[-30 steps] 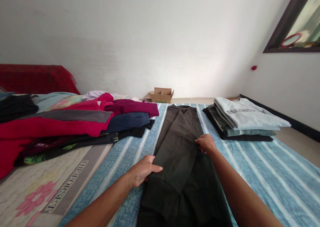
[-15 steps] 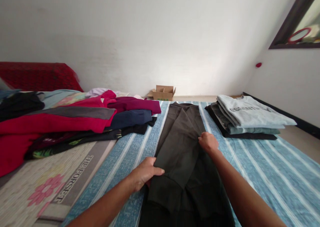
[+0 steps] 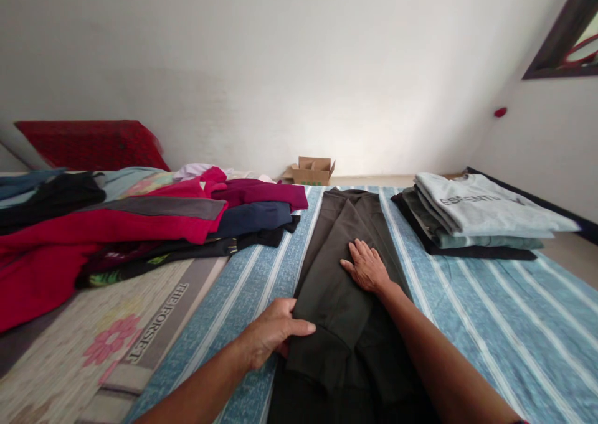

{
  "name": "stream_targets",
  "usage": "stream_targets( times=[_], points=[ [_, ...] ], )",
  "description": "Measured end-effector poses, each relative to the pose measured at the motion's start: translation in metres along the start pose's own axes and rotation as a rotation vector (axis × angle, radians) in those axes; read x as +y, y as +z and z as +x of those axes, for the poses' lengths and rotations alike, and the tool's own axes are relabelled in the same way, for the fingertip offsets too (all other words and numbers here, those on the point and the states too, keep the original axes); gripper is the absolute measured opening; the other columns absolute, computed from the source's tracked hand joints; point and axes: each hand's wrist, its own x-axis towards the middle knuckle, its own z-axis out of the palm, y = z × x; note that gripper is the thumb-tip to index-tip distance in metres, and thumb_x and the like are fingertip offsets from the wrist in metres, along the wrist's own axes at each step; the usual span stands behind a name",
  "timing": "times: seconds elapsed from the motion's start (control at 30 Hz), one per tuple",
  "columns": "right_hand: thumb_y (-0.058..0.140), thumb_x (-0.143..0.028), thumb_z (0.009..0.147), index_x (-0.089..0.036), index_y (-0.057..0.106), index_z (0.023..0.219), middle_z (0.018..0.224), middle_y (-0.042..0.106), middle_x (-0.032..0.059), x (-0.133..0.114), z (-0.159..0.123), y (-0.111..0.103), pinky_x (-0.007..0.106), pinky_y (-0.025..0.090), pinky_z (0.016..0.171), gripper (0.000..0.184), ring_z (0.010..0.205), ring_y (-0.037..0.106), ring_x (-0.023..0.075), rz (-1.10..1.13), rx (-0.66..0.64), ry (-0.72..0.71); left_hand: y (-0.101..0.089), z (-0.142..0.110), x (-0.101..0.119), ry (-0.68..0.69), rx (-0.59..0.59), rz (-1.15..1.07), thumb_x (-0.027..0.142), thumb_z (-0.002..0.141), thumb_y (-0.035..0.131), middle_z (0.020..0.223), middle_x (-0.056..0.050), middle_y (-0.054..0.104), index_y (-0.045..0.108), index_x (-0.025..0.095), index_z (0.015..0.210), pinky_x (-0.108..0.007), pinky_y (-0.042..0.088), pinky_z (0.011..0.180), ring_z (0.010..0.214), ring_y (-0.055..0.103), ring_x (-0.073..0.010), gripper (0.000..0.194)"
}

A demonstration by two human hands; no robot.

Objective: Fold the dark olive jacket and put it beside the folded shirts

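A dark grey long-sleeved top (image 3: 327,299) lies lengthwise on the blue striped bed sheet, its sides and sleeves folded inward into a long strip. My left hand (image 3: 275,330) grips its left edge, thumb on top and the other fingers tucked beneath, partly hidden. Flat on the folded sleeve, toward the right side, rests my right hand (image 3: 367,265) with its fingers spread. The bottom part of the top runs out of view below.
Folded clothes (image 3: 486,206) are stacked at the right, a light grey printed shirt uppermost. A loose heap of red, navy and black clothes (image 3: 154,225) covers the left side, over a patterned mat (image 3: 116,337). An open cardboard box (image 3: 314,172) stands by the wall.
My right hand has let go of the right edge and moved inward, now spread flat on the sleeve. My left hand keeps its hold. The view has shifted slightly left.
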Motion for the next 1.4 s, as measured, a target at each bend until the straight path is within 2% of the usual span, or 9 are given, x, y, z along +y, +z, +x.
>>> stream_targets(
  times=[0.2, 0.43, 0.53, 0.67, 0.77, 0.93, 1.13, 1.3, 1.4],
  points=[
    [0.023, -0.059, 0.092, -0.017, 0.029, 0.144, 0.150, 0.024, 0.0141, 0.002, 0.000, -0.002, 0.045, 0.018, 0.107, 0.067, 0.137, 0.019, 0.0284, -0.017, 0.005, -0.011, 0.005, -0.002, -0.010, -0.001, -0.045, -0.167, 0.028, 0.052, 0.076, 0.074, -0.004, 0.067, 0.059, 0.014, 0.088, -0.025, 0.046, 0.051, 0.061, 0.063, -0.0191, 0.042],
    [0.024, -0.059, 0.092, -0.020, 0.029, 0.143, 0.150, 0.023, 0.0137, 0.003, 0.000, -0.005, 0.046, 0.017, 0.106, 0.065, 0.137, 0.019, 0.0291, -0.020, -0.012, -0.008, 0.013, -0.004, -0.015, -0.015, 0.094, -0.343, 0.022, 0.054, 0.071, 0.068, 0.000, 0.064, 0.054, 0.016, 0.081, -0.026, 0.049, 0.056, 0.064, 0.063, -0.0177, 0.033],
    [0.024, -0.059, 0.092, -0.021, 0.028, 0.143, 0.150, 0.023, 0.0131, 0.004, 0.000, -0.006, 0.046, 0.018, 0.106, 0.064, 0.137, 0.019, 0.0287, -0.018, -0.019, -0.007, 0.016, -0.009, -0.016, -0.050, 0.161, -0.402, 0.026, 0.057, 0.069, 0.065, 0.002, 0.063, 0.050, 0.018, 0.080, -0.026, 0.049, 0.050, 0.058, 0.062, -0.0171, 0.031],
    [0.025, -0.059, 0.092, -0.022, 0.029, 0.143, 0.150, 0.023, 0.0125, 0.004, 0.000, -0.007, 0.046, 0.018, 0.106, 0.064, 0.137, 0.019, 0.0285, -0.014, -0.017, -0.008, 0.019, -0.016, -0.018, -0.063, 0.080, -0.315, 0.025, 0.058, 0.071, 0.072, -0.001, 0.065, 0.047, 0.017, 0.088, -0.028, 0.051, 0.047, 0.061, 0.065, -0.0189, 0.039],
    [0.025, -0.058, 0.092, -0.021, 0.029, 0.143, 0.150, 0.023, 0.0128, 0.003, 0.000, -0.007, 0.046, 0.017, 0.107, 0.063, 0.137, 0.020, 0.0286, -0.012, -0.010, -0.008, 0.019, -0.020, -0.021, -0.071, 0.023, -0.166, 0.029, 0.061, 0.072, 0.079, -0.004, 0.066, 0.042, 0.017, 0.093, -0.024, 0.049, 0.045, 0.061, 0.067, -0.0203, 0.045],
    [0.025, -0.058, 0.092, -0.021, 0.030, 0.143, 0.149, 0.024, 0.0131, 0.003, -0.001, -0.006, 0.045, 0.018, 0.106, 0.063, 0.137, 0.020, 0.0286, -0.006, -0.007, -0.014, 0.013, -0.026, -0.022, -0.006, 0.044, 0.247, 0.032, 0.070, 0.066, 0.055, 0.002, 0.061, 0.039, 0.015, 0.103, -0.016, 0.033, 0.033, 0.036, 0.057, -0.0135, 0.047],
    [0.025, -0.057, 0.092, -0.020, 0.030, 0.143, 0.150, 0.023, 0.0136, 0.001, -0.001, -0.007, 0.045, 0.017, 0.107, 0.063, 0.137, 0.019, 0.0288, 0.011, 0.000, -0.013, 0.010, -0.032, -0.023, -0.063, -0.032, 0.158, 0.028, 0.067, 0.064, 0.057, -0.002, 0.065, 0.037, 0.009, 0.112, -0.017, 0.032, 0.034, 0.039, 0.057, -0.0133, 0.056],
    [0.027, -0.057, 0.092, -0.021, 0.032, 0.142, 0.149, 0.026, 0.0130, -0.005, -0.001, -0.010, 0.044, 0.018, 0.107, 0.063, 0.136, 0.022, 0.0280, 0.029, 0.011, -0.017, 0.006, -0.031, -0.028, -0.091, 0.027, 0.176, 0.026, 0.065, 0.060, 0.054, -0.003, 0.065, 0.032, 0.008, 0.118, -0.017, 0.028, 0.033, 0.037, 0.055, -0.0134, 0.063],
    [0.026, -0.058, 0.091, -0.021, 0.033, 0.142, 0.149, 0.026, 0.0133, -0.007, 0.000, -0.010, 0.045, 0.019, 0.107, 0.063, 0.136, 0.022, 0.0286, 0.040, 0.020, -0.020, 0.006, -0.028, -0.033, -0.090, 0.036, 0.158, 0.027, 0.063, 0.056, 0.057, -0.004, 0.067, 0.032, 0.011, 0.114, -0.017, 0.027, 0.033, 0.036, 0.053, -0.0123, 0.058]
  ],
)
